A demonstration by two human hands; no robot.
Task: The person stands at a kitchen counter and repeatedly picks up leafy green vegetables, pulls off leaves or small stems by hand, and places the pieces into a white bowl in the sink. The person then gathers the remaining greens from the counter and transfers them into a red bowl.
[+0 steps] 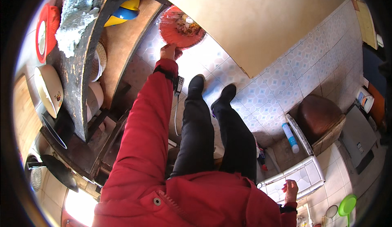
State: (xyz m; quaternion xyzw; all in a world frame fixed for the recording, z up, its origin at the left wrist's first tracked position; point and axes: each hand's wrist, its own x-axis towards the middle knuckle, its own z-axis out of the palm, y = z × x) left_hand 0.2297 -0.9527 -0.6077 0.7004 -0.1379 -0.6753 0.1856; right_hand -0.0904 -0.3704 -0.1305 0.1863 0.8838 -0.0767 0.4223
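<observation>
My left hand [171,52] reaches far forward past the dark shelf, its fingers closed at the near rim of a red plastic basin or bin [170,31]. Food scraps or other refuse [187,25] lie inside it, and clear plastic film seems to cover its rim. The pale table top hides part of its right side. Down at the lower right, my right hand [290,190] hangs beside the white tiled ledge [301,175], its fingers partly curled and nothing visible in them.
A pale table top [254,21] juts in with a corner. At the left stands a worn dark shelf [80,73] with bowls, an enamel basin [50,89] and a red basket [49,32]. A blue-and-white bottle or tube [290,137] lies near a brown rounded object [318,118].
</observation>
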